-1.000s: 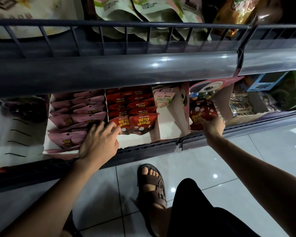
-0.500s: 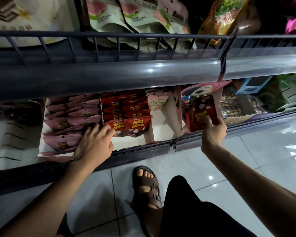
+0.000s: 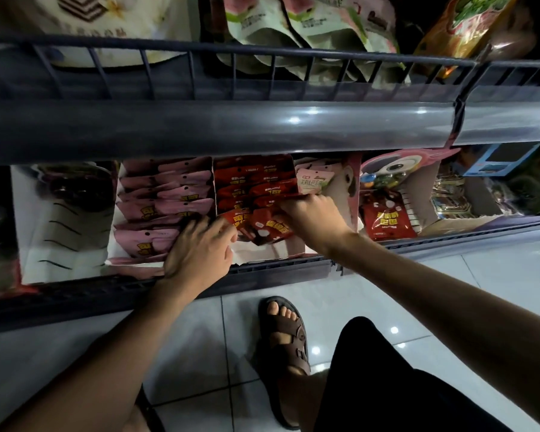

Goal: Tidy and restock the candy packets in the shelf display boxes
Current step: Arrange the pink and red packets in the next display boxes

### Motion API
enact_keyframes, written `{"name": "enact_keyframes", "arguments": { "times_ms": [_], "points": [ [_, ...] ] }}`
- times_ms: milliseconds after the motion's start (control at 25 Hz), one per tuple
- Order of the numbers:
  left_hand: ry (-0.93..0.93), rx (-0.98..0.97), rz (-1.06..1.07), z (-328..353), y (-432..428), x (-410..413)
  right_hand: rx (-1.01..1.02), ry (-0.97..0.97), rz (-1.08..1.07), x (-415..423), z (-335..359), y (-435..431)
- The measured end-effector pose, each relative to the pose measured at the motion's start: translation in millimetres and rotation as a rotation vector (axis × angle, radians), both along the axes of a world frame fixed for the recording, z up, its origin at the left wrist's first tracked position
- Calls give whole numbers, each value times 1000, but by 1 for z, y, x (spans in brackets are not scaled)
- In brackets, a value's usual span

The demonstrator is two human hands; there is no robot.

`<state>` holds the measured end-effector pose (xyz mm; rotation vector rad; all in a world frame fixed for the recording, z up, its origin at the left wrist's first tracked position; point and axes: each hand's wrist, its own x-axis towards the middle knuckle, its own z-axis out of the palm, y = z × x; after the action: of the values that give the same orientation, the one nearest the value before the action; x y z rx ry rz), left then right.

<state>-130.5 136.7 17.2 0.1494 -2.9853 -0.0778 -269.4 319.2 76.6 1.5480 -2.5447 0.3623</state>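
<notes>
Two hands are busy in the low shelf. The right hand (image 3: 309, 216) has a closed grip: its fingers are bent round the top edge of a red packet (image 3: 289, 197) and pinch it, at the right side of the middle display box (image 3: 262, 255). The left hand (image 3: 200, 247) has a loose, open grip and holds nothing. Its fingers rest where the pink packets (image 3: 166, 198) meet the red packets (image 3: 250, 188), and the tips touch the front red one. I think the step now is putting that red packet into its row and making the row neat. Next, the packet should slide down among the others and stand up like them, and the left hand can stop the front packets from falling over. The front two lean forward, so they may need a push back. The packets are flat, thin, shiny bags, and the pink ones show a small hole near the top. I think they will bend and slip easily. The box looks like stiff card, white inside, with thin walls between the rows. One more red bag (image 3: 387, 219) lies in a box farther right, well apart from both hands. The shelf edge (image 3: 278, 269) is dark and hard, and the floor (image 3: 449, 291) is smooth, shiny tile.
</notes>
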Motion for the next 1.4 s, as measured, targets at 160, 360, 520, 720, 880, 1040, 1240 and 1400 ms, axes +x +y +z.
{"name": "enact_keyframes", "arguments": {
  "times_ms": [160, 360, 520, 720, 880, 1040, 1240, 1400],
  "points": [
    [42, 54, 26, -4, -2, 0, 295, 99, 120, 1, -33, -55],
    [-28, 26, 5, -2, -6, 1, 153, -85, 34, 1, -49, -59],
    [-111, -1, -38, 7, -10, 1, 150, -134, 11, 0, -44, -46],
    [-86, -23, -48, 6, -14, 9, 146, -28, 20, 9, -43, -64],
    [-70, -37, -37, 1, -11, 8, 142, -7, -8, 13, -47, -70],
    [-51, -40, -38, 2, -11, 7, 55, -5, -22, 12, -51, -68],
    [-51, -50, -38, 2, -10, 7, 49, -45, -6, 9, -58, -69],
    [-38, -33, -56, 2, -9, 9, -35, -147, 1, 15, -52, -59]
  ]
}}
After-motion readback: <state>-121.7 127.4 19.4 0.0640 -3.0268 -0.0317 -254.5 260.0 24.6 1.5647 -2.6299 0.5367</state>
